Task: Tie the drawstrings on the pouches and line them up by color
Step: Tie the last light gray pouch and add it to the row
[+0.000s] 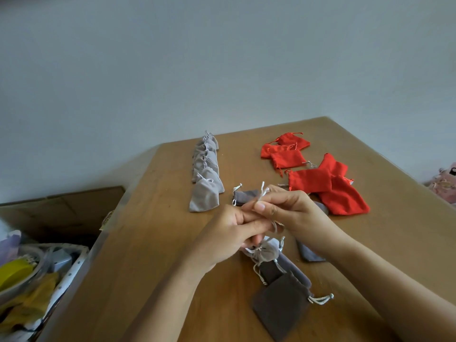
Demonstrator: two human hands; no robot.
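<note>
Both hands meet above the middle of the wooden table (153, 243). My right hand (293, 213) pinches the white drawstring ends (262, 193) of a light grey pouch (267, 251) that hangs under my fingers with its mouth gathered. My left hand (229, 238) grips the cords just below, fingers curled. A row of several tied light grey pouches (206, 174) runs away from me on the left. Several red pouches (328, 183) lie in a loose heap on the right. Dark grey pouches (278, 302) lie near me, and another dark grey pouch (244, 196) sits behind my hands.
The table's left edge drops to a cardboard box (61, 213) and a basket of clutter (32, 280) on the floor side. A pinkish object (444, 183) sits past the table's right edge. A pale wall stands behind.
</note>
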